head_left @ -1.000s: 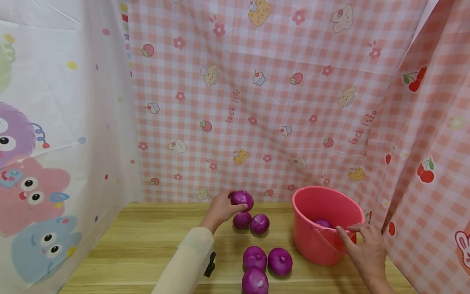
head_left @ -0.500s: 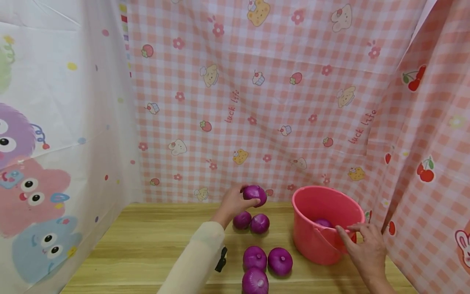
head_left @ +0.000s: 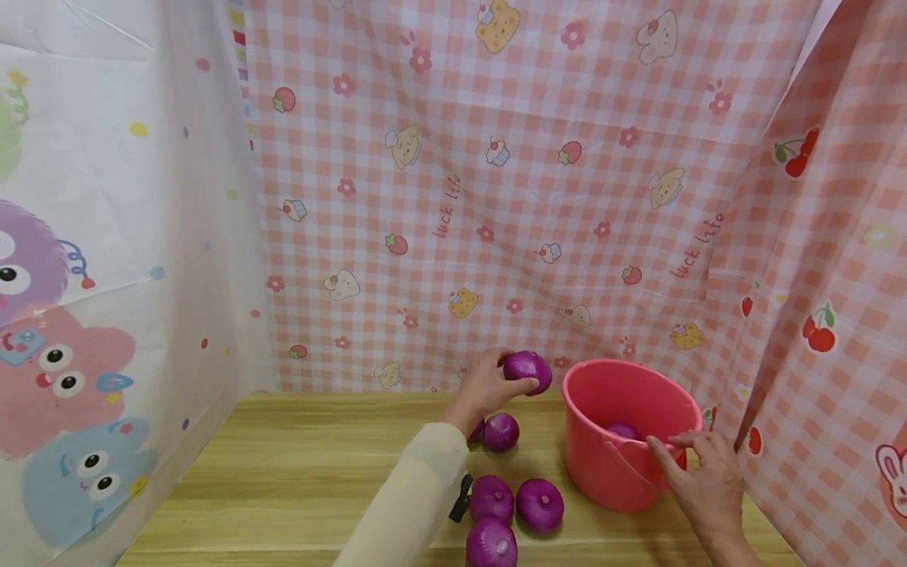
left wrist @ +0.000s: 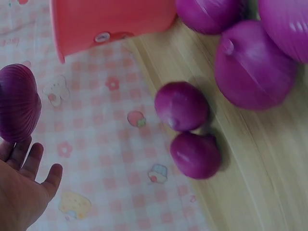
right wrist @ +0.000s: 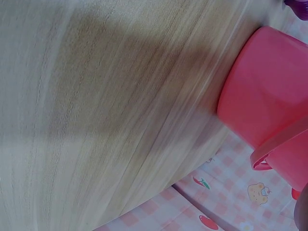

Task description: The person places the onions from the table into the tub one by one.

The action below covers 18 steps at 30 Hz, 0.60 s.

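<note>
My left hand (head_left: 490, 387) grips a purple onion (head_left: 527, 372) in the air, left of the pink bucket (head_left: 602, 472). In the left wrist view the held onion (left wrist: 19, 103) sits at the fingertips, at the left edge. With thumb and fingers, my right hand (head_left: 711, 484) pinches the bucket's near right rim. Inside the bucket one onion (head_left: 623, 431) is partly visible; the rest of its floor is hidden. The right wrist view has the bucket's side (right wrist: 269, 86) and only a sliver of a finger (right wrist: 302, 211).
Two onions, one (head_left: 500, 432) plainly seen and the other mostly behind my left wrist, lie toward the table's back. Nearer are three more onions (head_left: 540, 505) grouped together. The wooden table (head_left: 283, 472) is bordered by patterned cloths (head_left: 397, 197) at the back and sides.
My left hand has carried its onion rightward and slightly up, toward the bucket. Its forearm now partly covers one of the back onions. The right hand stays on the rim.
</note>
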Each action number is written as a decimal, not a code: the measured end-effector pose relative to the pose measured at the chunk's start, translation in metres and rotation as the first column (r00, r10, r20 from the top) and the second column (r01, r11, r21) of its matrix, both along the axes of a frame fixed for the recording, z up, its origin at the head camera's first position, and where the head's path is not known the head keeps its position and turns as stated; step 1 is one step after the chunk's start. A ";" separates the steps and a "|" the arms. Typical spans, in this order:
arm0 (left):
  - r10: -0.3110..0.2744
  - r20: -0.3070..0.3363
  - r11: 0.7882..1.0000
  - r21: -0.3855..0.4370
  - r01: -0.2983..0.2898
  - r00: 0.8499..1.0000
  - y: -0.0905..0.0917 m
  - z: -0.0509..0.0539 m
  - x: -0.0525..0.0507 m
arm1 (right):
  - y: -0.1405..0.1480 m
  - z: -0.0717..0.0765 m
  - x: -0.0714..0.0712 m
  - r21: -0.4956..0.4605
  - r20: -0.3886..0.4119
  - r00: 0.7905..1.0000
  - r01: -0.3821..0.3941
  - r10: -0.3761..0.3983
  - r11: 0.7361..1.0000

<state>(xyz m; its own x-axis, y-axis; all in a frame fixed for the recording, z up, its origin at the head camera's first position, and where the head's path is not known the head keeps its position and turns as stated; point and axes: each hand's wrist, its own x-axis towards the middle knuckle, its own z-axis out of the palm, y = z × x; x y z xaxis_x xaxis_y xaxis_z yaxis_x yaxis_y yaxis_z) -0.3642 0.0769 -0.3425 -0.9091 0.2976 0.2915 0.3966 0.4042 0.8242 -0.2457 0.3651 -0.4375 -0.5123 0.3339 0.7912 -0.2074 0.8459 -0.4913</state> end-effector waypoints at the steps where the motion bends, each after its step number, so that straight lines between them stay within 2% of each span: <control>1: -0.005 -0.005 1.000 0.001 0.005 1.000 0.004 0.001 0.001 | 0.000 0.000 0.000 0.001 0.001 1.000 0.000 0.000 1.000; 6: -0.039 -0.035 0.999 -0.002 0.039 0.999 0.022 0.005 0.005 | 0.000 -0.001 0.000 0.004 -0.004 1.000 -0.007 0.008 1.000; 10: -0.058 -0.023 0.998 0.000 0.058 0.998 0.037 0.007 0.009 | 0.000 -0.001 0.000 0.012 -0.020 1.000 -0.014 0.014 1.000; 18: -0.095 -0.003 0.995 0.035 0.095 0.995 0.069 0.002 0.019 | 0.001 0.000 0.000 0.020 -0.017 1.000 -0.013 0.013 1.000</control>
<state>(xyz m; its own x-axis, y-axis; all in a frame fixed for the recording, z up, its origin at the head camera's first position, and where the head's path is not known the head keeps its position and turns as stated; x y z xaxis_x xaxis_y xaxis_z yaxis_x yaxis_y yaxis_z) -0.3452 0.1464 -0.3406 -0.8770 0.3722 0.3040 0.4325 0.3357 0.8368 -0.2456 0.3661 -0.4370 -0.5030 0.3111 0.8063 -0.2267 0.8528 -0.4704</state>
